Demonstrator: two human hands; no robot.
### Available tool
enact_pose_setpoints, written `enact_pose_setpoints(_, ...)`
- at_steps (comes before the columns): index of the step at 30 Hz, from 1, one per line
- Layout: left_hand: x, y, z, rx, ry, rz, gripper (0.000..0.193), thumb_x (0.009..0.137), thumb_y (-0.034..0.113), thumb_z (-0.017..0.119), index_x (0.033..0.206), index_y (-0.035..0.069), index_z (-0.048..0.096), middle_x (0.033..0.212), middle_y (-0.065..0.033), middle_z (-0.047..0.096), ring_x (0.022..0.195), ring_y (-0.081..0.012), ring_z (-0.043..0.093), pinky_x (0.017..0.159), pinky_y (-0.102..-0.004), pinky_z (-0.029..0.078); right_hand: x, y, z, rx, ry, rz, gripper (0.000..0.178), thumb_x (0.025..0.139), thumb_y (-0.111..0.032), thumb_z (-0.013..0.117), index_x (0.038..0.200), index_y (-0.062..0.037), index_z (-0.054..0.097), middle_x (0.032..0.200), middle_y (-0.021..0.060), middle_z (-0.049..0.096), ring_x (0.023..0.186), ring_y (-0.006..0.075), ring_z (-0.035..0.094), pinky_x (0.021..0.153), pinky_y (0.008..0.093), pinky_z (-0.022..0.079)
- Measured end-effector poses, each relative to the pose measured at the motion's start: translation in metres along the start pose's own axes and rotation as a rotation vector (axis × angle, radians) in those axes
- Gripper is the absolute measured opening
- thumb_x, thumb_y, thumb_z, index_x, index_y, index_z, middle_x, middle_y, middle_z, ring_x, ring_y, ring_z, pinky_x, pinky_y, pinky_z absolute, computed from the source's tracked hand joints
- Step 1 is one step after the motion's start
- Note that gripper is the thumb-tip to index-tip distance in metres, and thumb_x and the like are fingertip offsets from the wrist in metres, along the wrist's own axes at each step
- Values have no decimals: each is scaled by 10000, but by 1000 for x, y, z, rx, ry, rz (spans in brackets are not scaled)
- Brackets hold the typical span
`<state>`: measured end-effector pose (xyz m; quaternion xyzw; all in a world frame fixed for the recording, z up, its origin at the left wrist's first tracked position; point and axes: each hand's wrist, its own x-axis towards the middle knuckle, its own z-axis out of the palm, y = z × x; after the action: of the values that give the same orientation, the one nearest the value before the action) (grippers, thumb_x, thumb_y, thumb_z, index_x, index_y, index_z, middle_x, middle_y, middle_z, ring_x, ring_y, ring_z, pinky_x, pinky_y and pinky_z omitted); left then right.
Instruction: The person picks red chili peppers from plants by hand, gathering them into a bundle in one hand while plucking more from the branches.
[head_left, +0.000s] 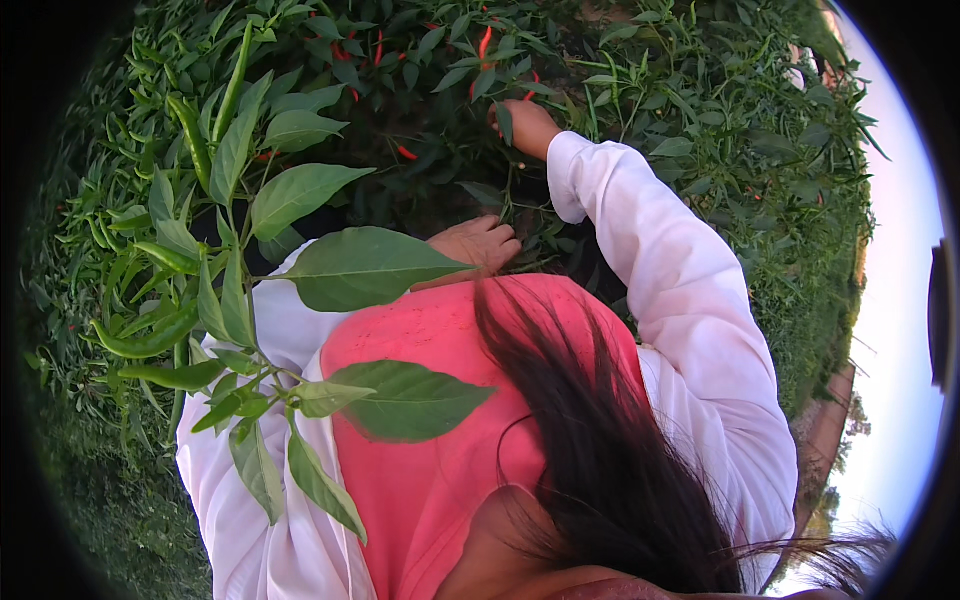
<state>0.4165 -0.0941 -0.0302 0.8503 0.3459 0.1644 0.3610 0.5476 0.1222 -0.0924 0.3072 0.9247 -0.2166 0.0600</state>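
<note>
My right hand (530,127) reaches forward into the chilli plants, its fingers curled in at a dark green leaf (504,122) that partly covers them. What they grip is hidden. A red chilli (533,84) hangs just above that hand, and another red chilli (486,44) is farther up. Close to my body, my left hand (480,246) is closed, back of the hand up, with its fingers curled under; whatever lies inside cannot be seen. Below the right hand, to its left, a red chilli (407,153) shows among shaded foliage.
A leafy chilli branch (250,300) stands very near the view on the left, crossing in front of my left sleeve (290,310). Green chillies (190,140) hang from it. Dense chilli plants (740,170) spread to the right, with a brownish strip (825,430) beyond.
</note>
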Motion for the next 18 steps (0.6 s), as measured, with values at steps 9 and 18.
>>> enact_pose_setpoints(9, 4, 0, -3, 23, -97, -20, 292, 780, 159, 512, 1051, 51, 494, 1054, -106, 481, 1008, -288, 468, 889, -363, 410, 5, 11, 19, 170, 120, 350, 236, 758, -216, 615, 927, -55, 583, 837, 197, 615, 805, 374, 591, 700, 418, 464)
enact_pose_setpoints(18, 10, 1, -4, 16, -141, -66, 307, 778, 175, 513, 1062, 63, 498, 1068, -110, 481, 1019, -306, 460, 895, -382, 407, 12, 14, 30, 498, 45, 707, 263, 754, -227, 641, 909, -22, 591, 863, 182, 638, 823, 331, 622, 700, 382, 495)
